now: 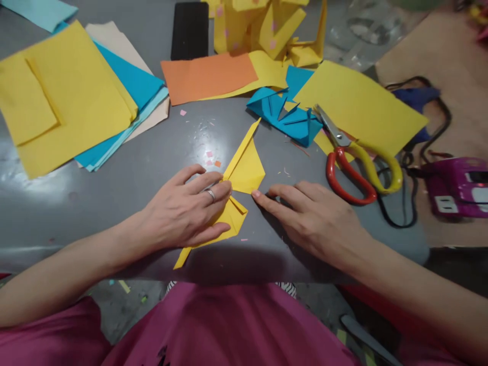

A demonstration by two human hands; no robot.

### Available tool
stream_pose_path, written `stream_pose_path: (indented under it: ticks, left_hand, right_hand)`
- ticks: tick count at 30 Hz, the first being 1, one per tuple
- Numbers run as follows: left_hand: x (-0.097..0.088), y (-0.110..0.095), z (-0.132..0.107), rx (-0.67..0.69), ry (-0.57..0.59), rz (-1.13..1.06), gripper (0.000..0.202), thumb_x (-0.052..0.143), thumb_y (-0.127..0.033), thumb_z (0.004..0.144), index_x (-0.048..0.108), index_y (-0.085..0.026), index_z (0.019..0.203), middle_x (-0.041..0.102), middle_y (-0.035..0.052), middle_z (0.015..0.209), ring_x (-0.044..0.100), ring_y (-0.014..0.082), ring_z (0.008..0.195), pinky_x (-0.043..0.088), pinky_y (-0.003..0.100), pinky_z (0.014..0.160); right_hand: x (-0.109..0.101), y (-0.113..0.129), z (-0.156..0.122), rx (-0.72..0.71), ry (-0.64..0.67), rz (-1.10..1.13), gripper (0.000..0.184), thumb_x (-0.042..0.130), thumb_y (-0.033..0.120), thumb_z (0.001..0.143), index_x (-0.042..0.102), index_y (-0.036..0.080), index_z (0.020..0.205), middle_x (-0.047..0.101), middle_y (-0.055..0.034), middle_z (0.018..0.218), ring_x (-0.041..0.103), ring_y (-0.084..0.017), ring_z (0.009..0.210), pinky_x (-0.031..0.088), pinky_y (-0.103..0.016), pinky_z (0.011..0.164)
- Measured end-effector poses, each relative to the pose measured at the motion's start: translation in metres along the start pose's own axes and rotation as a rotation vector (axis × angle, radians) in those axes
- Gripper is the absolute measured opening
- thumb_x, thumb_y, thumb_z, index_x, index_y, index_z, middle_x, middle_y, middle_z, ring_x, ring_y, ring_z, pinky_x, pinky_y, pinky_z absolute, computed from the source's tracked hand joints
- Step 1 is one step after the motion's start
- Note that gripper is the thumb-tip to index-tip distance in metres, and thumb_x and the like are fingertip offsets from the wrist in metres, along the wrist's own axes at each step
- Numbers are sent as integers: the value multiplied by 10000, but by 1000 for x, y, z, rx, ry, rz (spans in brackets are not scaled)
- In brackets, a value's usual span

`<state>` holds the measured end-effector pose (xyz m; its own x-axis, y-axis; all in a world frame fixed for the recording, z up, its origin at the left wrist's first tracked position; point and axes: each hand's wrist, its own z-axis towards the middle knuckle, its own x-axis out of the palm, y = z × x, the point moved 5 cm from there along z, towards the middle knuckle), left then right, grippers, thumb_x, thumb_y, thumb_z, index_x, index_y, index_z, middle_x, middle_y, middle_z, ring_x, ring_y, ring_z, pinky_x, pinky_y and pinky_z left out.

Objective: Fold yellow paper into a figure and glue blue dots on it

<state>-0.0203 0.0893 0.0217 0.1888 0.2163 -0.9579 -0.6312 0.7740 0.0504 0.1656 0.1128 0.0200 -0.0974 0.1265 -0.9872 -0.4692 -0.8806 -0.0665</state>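
Observation:
A folded piece of yellow paper [247, 168] lies on the grey table near its front edge, with a pointed tip toward the back and a narrow strip toward me. My left hand [194, 208], a ring on one finger, lies flat across its left part with the fingers stretched out and hides its middle. My right hand [312, 218] rests just to the right; its extended index fingertip touches the paper's right corner, while the other fingers curl loosely. Beyond the fold lies a blue folded paper piece [284, 114].
Scissors [345, 145] with a red and a yellow handle lie at right, partly on a yellow sheet [362, 107]. Stacked coloured paper [72, 96] is at left. An orange sheet [209, 76], a black phone [189, 30] and a purple device [455, 188] surround the work.

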Motion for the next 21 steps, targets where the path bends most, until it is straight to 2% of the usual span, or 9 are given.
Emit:
stream_pose_path:
  ticks: [4, 7, 10, 12, 16, 21]
  left_hand:
    - [2, 1, -2, -3, -40, 10, 414, 509, -480, 991, 724, -140, 1092, 754, 64, 1161, 659, 263, 1112, 453, 411, 970]
    - [4, 1, -3, 1, -65, 21, 432, 516, -500, 980, 715, -155, 1146, 754, 70, 1164, 646, 262, 1137, 451, 416, 991]
    - [3, 2, -4, 12, -93, 55, 448, 531, -502, 971, 692, -142, 1185, 756, 78, 1164, 637, 269, 1155, 456, 419, 998]
    - [2, 4, -5, 19, -108, 85, 433, 536, -477, 975, 669, -141, 1214, 753, 80, 1170, 634, 266, 1167, 456, 418, 1011]
    - [3, 6, -7, 46, -106, 113, 335, 556, -413, 976, 653, -181, 1198, 734, 69, 1212, 616, 251, 1215, 440, 421, 1061]
    - [4, 6, -8, 51, -94, 137, 287, 564, -383, 975, 661, -201, 1174, 748, 36, 1189, 625, 236, 1215, 440, 418, 1076]
  right_hand:
    - [2, 0, 1, 38, -20, 29, 336, 461, 104, 977, 697, 148, 1212, 730, -109, 1012, 581, -202, 813, 418, -342, 734]
    - [2, 2, 4, 73, -37, 48, 304, 470, 140, 986, 721, 151, 1157, 732, -119, 1018, 589, -199, 814, 417, -336, 727]
    - [0, 7, 5, 108, -108, 121, 295, 469, 191, 1003, 728, 155, 1140, 729, -123, 1017, 605, -201, 835, 430, -328, 736]
    - [1, 16, 5, 76, -142, 185, 315, 449, 184, 1008, 714, 159, 1177, 729, -113, 1008, 620, -199, 850, 447, -317, 748]
    - [6, 31, 3, 6, -131, 212, 331, 429, 153, 997, 703, 127, 1181, 730, -111, 1001, 625, -208, 850, 470, -322, 764]
    - [8, 33, -1, -11, -143, 253, 330, 438, 165, 993, 698, 117, 1189, 725, -132, 1011, 615, -220, 870, 490, -345, 770]
